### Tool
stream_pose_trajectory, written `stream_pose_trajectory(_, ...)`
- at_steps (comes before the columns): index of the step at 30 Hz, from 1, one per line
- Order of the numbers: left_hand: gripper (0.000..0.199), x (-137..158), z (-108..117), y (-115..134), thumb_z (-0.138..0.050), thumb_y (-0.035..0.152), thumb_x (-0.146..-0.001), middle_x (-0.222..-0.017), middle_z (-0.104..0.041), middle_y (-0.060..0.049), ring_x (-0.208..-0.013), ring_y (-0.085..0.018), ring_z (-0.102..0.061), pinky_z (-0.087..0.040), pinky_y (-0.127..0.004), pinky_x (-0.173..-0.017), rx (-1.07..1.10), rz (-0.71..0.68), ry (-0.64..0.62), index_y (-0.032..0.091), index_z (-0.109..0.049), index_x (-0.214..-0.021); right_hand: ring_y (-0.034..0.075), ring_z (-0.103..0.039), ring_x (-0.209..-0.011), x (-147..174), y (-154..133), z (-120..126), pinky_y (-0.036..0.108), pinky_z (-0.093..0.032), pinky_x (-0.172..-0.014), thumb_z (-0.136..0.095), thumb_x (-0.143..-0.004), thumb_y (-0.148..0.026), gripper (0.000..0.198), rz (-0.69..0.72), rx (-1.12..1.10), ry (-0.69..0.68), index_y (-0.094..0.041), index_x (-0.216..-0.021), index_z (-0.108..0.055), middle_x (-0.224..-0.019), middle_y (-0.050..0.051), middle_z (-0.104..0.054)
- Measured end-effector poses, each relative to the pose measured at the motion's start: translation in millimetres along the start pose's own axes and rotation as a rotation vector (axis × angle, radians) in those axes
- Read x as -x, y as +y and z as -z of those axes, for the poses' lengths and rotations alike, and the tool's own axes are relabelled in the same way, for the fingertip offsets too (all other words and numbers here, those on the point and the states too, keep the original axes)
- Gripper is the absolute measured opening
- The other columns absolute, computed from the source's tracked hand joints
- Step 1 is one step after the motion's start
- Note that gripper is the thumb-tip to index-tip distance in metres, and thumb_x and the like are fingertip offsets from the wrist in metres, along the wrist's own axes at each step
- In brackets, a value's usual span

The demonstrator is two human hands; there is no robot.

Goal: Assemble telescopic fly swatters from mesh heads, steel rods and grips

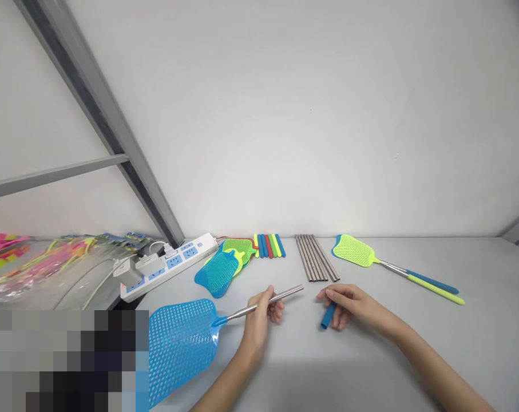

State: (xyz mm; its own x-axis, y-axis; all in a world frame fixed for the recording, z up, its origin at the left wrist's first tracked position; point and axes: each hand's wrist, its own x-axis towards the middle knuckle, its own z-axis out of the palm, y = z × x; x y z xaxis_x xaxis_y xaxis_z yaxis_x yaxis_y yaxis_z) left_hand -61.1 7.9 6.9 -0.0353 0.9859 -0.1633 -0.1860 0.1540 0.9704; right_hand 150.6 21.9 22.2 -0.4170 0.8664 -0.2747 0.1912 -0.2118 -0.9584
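Observation:
My left hand [261, 317] is closed around the metal rod [285, 294] of a fly swatter, whose blue perforated head [184, 343] points to the left. The rod's bare right end sticks out past my fingers. Just to the right, my right hand [347, 306] holds a short blue handle sleeve [328, 316], its open end facing down and toward me. Sleeve and rod are apart. Behind my hands lie several loose metal rods [313, 257] side by side. Farther left is a row of coloured handle sleeves [269, 245] in yellow, blue, red and green.
Loose swatter heads [220, 273] are piled left of the sleeves, beside a white power strip [169, 264] with plugs. At right lie swatters with handles, one yellow-green [357, 250]. Plastic-bagged items [57, 263] sit far left, near a grey metal frame [126, 154].

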Motion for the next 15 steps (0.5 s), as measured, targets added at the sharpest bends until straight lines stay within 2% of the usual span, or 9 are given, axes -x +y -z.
stream_pose_trajectory(4, 0.040, -1, 0, -1, -0.043, 0.043, -0.072, -0.043, -0.050, -0.002, -0.042, -0.011, -0.045, -0.034, -0.022, -0.045, -0.016, -0.002, -0.061, 0.012, -0.056, -0.050, 0.019, -0.059, -0.074, 4, -8, -5, 0.034, -0.048, -0.066, -0.045, -0.075, -0.044, 0.036, 0.052, -0.168, 0.059, -0.014, -0.092, -0.056, -0.083, 0.010, -0.060)
stream_pose_trajectory(9, 0.042, -1, 0, -2, -0.041, 0.043, -0.073, -0.044, -0.050, -0.002, -0.042, -0.010, -0.045, -0.035, -0.023, -0.045, -0.022, -0.012, -0.101, 0.012, -0.057, -0.051, 0.023, -0.049, -0.099, 12, -20, -7, 0.037, -0.045, -0.078, -0.048, -0.075, -0.041, 0.031, 0.096, -0.281, 0.067, -0.017, -0.091, -0.059, -0.108, 0.010, -0.052)
stream_pose_trajectory(15, 0.039, -1, -1, -3, -0.042, 0.042, -0.073, -0.047, -0.052, -0.002, -0.043, -0.011, -0.045, -0.036, -0.023, -0.045, 0.005, -0.035, -0.132, 0.012, -0.057, -0.053, 0.024, -0.042, -0.107, 17, -25, -7, 0.037, -0.041, -0.084, -0.052, -0.071, -0.044, 0.032, 0.116, -0.305, 0.071, -0.019, -0.087, -0.063, -0.122, 0.008, -0.043)
